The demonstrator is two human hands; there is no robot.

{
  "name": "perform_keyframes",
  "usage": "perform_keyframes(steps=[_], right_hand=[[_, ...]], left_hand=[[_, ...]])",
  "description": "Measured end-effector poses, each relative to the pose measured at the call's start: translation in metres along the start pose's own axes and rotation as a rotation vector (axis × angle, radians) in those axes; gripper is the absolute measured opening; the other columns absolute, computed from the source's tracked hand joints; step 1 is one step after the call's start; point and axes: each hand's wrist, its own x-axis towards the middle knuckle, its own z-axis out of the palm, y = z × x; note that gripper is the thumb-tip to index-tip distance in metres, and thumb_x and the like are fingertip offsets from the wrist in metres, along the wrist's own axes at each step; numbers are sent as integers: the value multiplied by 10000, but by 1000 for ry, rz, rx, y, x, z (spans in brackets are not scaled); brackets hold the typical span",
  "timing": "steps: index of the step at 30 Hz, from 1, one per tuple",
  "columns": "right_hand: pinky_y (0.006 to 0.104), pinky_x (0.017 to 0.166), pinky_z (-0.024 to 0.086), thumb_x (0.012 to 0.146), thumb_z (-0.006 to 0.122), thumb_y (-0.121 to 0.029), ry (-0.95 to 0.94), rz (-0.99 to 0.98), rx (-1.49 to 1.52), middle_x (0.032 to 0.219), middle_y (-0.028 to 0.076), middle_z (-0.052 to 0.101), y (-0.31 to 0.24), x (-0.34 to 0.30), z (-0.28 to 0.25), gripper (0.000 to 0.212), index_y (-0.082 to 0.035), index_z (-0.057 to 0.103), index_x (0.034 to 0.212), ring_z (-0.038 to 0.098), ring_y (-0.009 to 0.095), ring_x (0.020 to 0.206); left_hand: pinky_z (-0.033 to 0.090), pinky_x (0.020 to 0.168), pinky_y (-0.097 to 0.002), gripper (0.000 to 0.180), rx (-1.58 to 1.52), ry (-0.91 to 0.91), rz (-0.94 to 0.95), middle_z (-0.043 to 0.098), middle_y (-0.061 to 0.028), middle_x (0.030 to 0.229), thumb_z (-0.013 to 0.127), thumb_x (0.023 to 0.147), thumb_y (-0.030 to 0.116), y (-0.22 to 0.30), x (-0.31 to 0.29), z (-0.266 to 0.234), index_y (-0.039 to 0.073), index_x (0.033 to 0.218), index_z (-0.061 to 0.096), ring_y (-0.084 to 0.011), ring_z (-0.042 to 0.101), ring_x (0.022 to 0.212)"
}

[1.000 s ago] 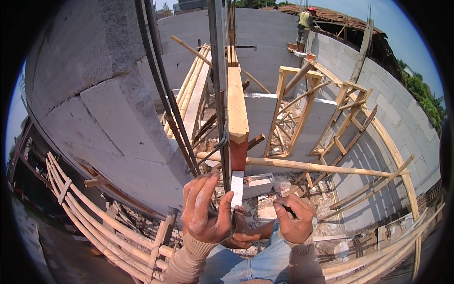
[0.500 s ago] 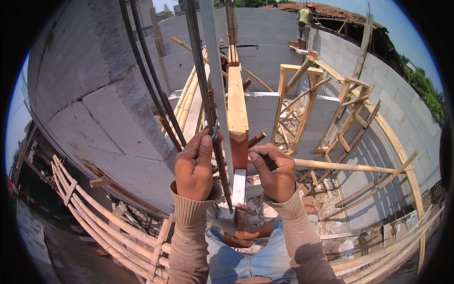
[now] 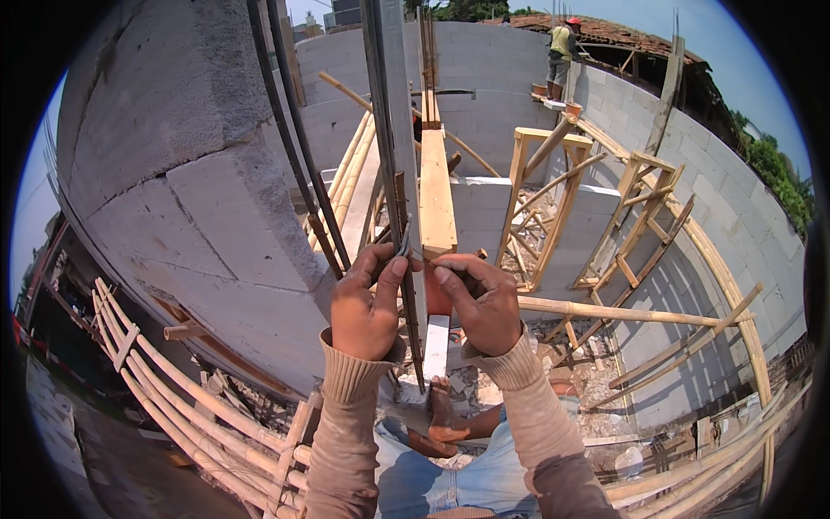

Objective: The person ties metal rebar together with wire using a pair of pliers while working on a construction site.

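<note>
My left hand (image 3: 367,303) is closed, thumb against forefinger, on a thin bent wire (image 3: 405,242) beside upright steel bars (image 3: 380,130). At about the same height, my right hand (image 3: 477,303) is closed in a pinch just right of the bars; what its fingertips hold is too small or hidden to make out. The two hands' fingertips are close together. Behind them a pale timber beam (image 3: 437,195) runs away from me. Below, a white block (image 3: 437,346) lies near my bare foot (image 3: 443,411).
A grey block wall (image 3: 233,208) rises close on my left. Bamboo poles (image 3: 207,415) form a rail at lower left, and another bamboo pole (image 3: 622,307) crosses on the right. Wooden frames (image 3: 540,208) stand beyond. A co-worker (image 3: 560,59) stands high at the far wall.
My right hand has moved left and up, bringing its fingertips close to my left hand's. My left hand has shifted slightly right and stays at the bars. The view has tilted a little.
</note>
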Motion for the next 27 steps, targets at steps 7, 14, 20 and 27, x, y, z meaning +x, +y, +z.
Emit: perform_keyframes(steps=[7, 14, 20, 27], right_hand=[[258, 685, 509, 942, 683, -60, -100, 72, -32, 871, 66, 718, -4, 6, -9, 140, 32, 730, 1038, 636, 96, 763], [262, 658, 505, 927, 677, -26, -113, -79, -70, 864, 103, 722, -1, 15, 2, 124, 38, 722, 1023, 638, 122, 717], [269, 732, 522, 961, 650, -28, -187, -79, 14, 875, 80, 704, -6, 25, 6, 107, 47, 702, 1017, 659, 125, 804], [260, 744, 508, 964, 644, -19, -308, -39, 44, 885, 53, 668, -12, 37, 4, 102, 56, 691, 1014, 629, 118, 820]], left_hand=[[502, 909, -298, 231, -105, -36, -74, 719, -119, 970, 582, 1039, 163, 1, -3, 1, -58, 1107, 592, -157, 669, 948], [515, 851, -294, 286, 76, 38, 109, 710, -138, 1057, 618, 1021, 175, -15, -5, 2, -57, 1177, 564, -172, 688, 912], [518, 870, -330, 400, -33, 81, -56, 630, -161, 1308, 659, 996, 241, -21, -11, -1, -50, 1263, 592, -229, 696, 976], [519, 824, -297, 381, -157, 16, -21, 743, -128, 993, 624, 1015, 195, -15, -7, 3, -33, 1312, 555, -176, 689, 912]])
